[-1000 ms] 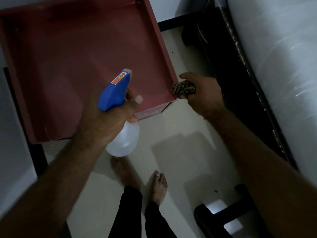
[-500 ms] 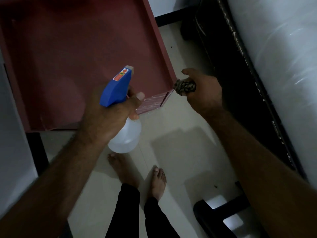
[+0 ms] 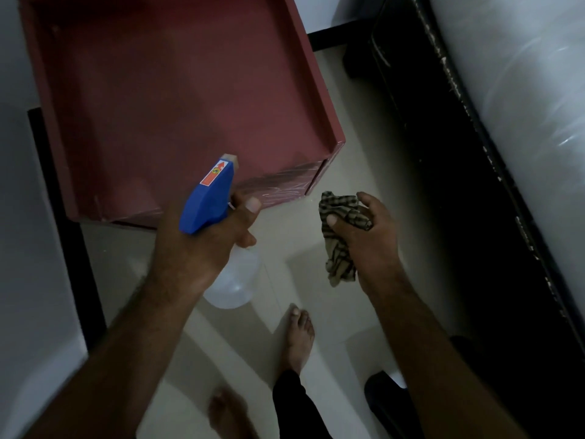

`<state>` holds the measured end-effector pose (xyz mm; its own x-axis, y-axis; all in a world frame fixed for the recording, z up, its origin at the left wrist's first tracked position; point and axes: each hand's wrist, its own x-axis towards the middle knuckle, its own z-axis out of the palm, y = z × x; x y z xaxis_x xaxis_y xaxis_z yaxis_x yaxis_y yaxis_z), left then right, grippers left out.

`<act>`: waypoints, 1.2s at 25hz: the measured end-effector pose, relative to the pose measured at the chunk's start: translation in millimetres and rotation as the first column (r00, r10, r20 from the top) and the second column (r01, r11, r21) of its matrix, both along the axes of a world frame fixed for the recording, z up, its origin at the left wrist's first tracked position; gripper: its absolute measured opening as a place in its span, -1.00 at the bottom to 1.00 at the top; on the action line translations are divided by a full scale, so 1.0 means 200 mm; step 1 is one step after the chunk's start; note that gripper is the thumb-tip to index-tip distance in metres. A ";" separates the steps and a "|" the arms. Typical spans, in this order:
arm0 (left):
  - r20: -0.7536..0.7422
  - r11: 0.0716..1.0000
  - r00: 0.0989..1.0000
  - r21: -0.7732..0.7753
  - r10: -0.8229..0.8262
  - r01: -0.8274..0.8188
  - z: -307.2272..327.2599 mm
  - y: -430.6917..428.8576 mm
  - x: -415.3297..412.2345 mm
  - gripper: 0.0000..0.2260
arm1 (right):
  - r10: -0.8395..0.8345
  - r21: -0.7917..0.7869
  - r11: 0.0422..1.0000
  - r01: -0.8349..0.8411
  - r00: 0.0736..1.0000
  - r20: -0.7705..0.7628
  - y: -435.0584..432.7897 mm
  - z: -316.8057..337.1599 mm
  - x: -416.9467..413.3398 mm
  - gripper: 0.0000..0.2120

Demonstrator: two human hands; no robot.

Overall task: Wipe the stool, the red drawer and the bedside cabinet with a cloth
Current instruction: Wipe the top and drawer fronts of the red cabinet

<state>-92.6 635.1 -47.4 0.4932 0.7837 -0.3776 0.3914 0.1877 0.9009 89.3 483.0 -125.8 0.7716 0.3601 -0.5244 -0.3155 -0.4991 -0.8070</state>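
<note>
A dim view looks straight down from a person's head at both bare forearms over a pale tiled floor [image 3: 364, 172]. The red drawer [image 3: 164, 99] fills the far left of the scene, pulled open, its flat inside facing up and its near right corner wrapped in shiny film.

The left hand [image 3: 202, 248] is curled tightly around the neck of a spray bottle [image 3: 210, 198]. The bottle's blue trigger head points away, over the drawer's near edge, and its clear round body hangs below the fist.

The right hand [image 3: 373, 239] is to the right of the drawer's near corner, apart from it and above the floor. Its thumb and bent fingers clutch a crumpled checked cloth [image 3: 340, 261], and a loose end of the cloth dangles beneath the palm.

Two bare feet [image 3: 299, 337] stand on the tiles near the bottom, with dark trouser hems above them. A black bed frame [image 3: 459, 185] runs along the right side, with a white mattress [image 3: 522, 90] in glossy plastic on top.
</note>
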 end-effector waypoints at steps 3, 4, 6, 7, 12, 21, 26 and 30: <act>-0.021 1.000 0.999 0.003 0.028 -0.028 -0.02 -0.04 -0.11 -0.66 | -0.047 0.112 0.991 0.067 0.985 -0.167 0.02 -0.01 -0.13 -0.34; -0.027 0.999 0.999 0.005 0.033 -0.033 -0.02 -0.05 -0.15 -0.67 | -0.046 0.136 0.988 0.073 0.979 -0.196 0.02 0.00 -0.18 -0.34; -0.039 0.999 0.999 0.016 0.031 -0.030 -0.01 -0.08 -0.25 -0.70 | -0.038 0.196 0.977 0.085 0.972 -0.232 0.02 0.05 -0.28 -0.36; -0.040 0.999 0.999 0.017 0.032 -0.031 -0.01 -0.09 -0.30 -0.71 | -0.030 0.222 0.971 0.086 0.969 -0.243 0.02 0.08 -0.33 -0.39; 0.015 0.995 0.995 0.017 0.097 -0.097 0.01 -0.17 -0.51 -0.86 | 0.017 0.265 0.963 0.057 0.963 -0.269 -0.04 0.18 -0.55 -0.46; -0.037 0.935 0.937 0.085 0.347 -0.343 -0.08 -0.30 -0.63 -0.77 | 0.012 0.277 0.956 0.097 0.930 -0.367 -0.01 -0.08 -0.72 -0.64; 0.015 0.906 0.913 0.118 0.408 -0.407 -0.28 -0.31 -0.64 -0.76 | 0.057 0.384 0.919 0.085 0.937 -0.343 0.11 -0.24 -0.75 -0.63; 0.096 0.875 0.892 0.171 0.442 -0.453 -0.49 -0.30 -0.66 -0.78 | 0.079 0.479 0.874 0.081 0.949 -0.304 0.19 -0.39 -0.82 -0.65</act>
<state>-224.9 574.2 -145.5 0.0881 0.9780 -0.1889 0.2566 0.1609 0.9530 -74.9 521.2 -204.0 0.6022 0.6269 -0.4944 -0.5851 -0.0748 -0.8075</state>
